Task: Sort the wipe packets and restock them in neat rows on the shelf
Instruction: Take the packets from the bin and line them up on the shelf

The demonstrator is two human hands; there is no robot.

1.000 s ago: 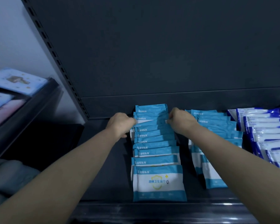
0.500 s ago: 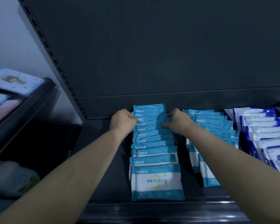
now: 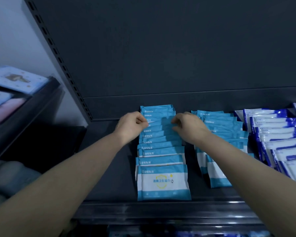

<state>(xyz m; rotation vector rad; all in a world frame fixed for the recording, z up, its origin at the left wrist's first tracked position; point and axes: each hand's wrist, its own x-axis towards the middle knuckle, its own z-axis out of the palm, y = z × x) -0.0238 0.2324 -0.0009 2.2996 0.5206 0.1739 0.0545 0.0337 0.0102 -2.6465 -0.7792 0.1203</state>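
A row of light-blue and white wipe packets (image 3: 162, 180) runs front to back on the dark shelf (image 3: 109, 168), each packet overlapping the one behind it. My left hand (image 3: 132, 125) has its fingers curled and pinches the left edges of packets near the back of this row. My right hand (image 3: 188, 127) is curled on the right edges of the same packets, fingertips over their tops. A second row of the same packets (image 3: 219, 177) lies just to the right, partly hidden by my right forearm.
Rows of dark-blue and white packets (image 3: 280, 144) fill the shelf's right end. The slotted upright (image 3: 61, 60) bounds the shelf on the left. Beyond it, a neighbouring shelf holds flat pale boxes (image 3: 15, 79). The shelf's front lip (image 3: 161, 211) runs below the rows.
Both hands have stayed at the back of the middle row and edged slightly farther back. My right fingertips now reach a little more over the packets.
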